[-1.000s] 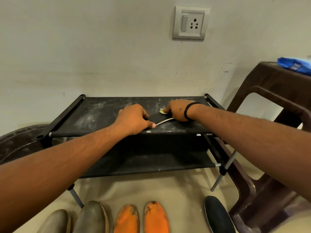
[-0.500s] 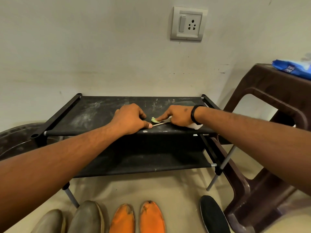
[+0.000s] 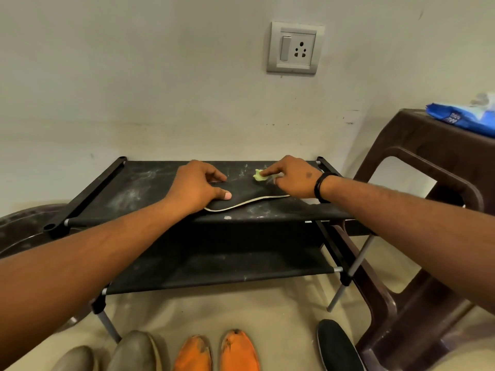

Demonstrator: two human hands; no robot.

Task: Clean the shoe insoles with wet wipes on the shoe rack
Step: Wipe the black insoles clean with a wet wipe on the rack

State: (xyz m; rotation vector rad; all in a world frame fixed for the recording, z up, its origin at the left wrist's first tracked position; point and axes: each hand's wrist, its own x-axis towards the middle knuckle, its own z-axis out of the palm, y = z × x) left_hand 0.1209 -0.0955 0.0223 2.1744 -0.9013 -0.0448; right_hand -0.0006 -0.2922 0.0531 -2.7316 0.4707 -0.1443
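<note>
A black insole (image 3: 249, 195) with a pale edge lies flat on the top shelf of the black shoe rack (image 3: 112, 191). My left hand (image 3: 197, 187) presses down on the insole's left end, fingers curled over it. My right hand (image 3: 290, 178) pinches a crumpled yellow-green wet wipe (image 3: 259, 175) against the insole's right part, near the shelf's back. A black band sits on my right wrist.
A brown plastic stool (image 3: 434, 162) stands right of the rack with a blue wipes pack (image 3: 463, 117) on top. On the floor in front lie grey insoles (image 3: 134, 352), orange insoles (image 3: 217, 353) and a black insole (image 3: 336, 344). A dark round tub (image 3: 21, 231) sits left.
My right hand has carried the wipe from near my left thumb back to the right and farther along the insole. My left hand keeps holding the insole down.
</note>
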